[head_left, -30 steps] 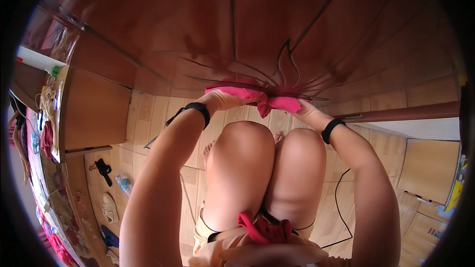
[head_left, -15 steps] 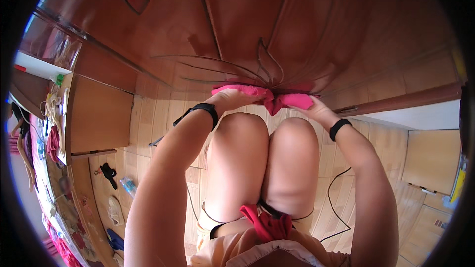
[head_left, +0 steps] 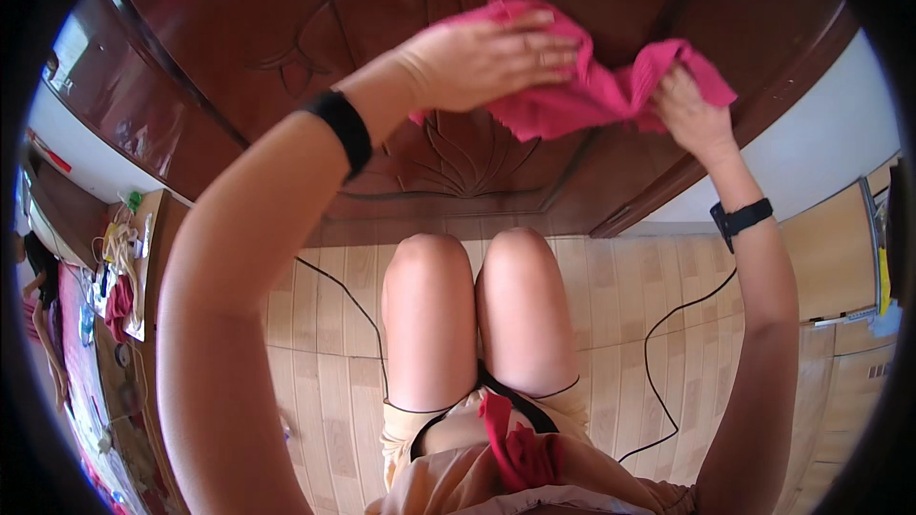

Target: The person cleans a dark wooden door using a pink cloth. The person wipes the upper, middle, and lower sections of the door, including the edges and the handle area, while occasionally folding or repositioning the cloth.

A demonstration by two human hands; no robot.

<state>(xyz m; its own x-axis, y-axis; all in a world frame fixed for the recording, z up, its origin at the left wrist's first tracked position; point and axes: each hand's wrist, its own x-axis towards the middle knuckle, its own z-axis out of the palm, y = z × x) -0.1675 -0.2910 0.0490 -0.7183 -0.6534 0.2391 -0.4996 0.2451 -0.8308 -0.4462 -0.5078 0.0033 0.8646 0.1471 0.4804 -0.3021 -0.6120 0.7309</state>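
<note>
A bright pink cloth (head_left: 611,86) is spread between my two hands against a dark reddish-brown wooden panel with carved lines (head_left: 372,0). My left hand (head_left: 487,57) lies over the cloth's left part, its fingers stretched out flat; the thumb is hidden. At the right end, my right hand (head_left: 692,114) has its fingers bent into a fold of the cloth, with the fingertips partly covered. Black bands circle both wrists. Below the cloth a carved leaf pattern (head_left: 468,157) shows on the panel.
My bent knees (head_left: 520,267) face the panel's lower edge above the wood-patterned floor (head_left: 620,277). Black cords (head_left: 658,353) run along the floor on both sides. A cluttered shelf unit (head_left: 143,257) stands at left; a pale cabinet (head_left: 830,248) is at right. Red fabric (head_left: 520,448) lies at my waist.
Both hands have moved up the panel with the pink cloth from its bottom edge, and farther apart. The cloth is now spread wider, and more of the lower carving shows.
</note>
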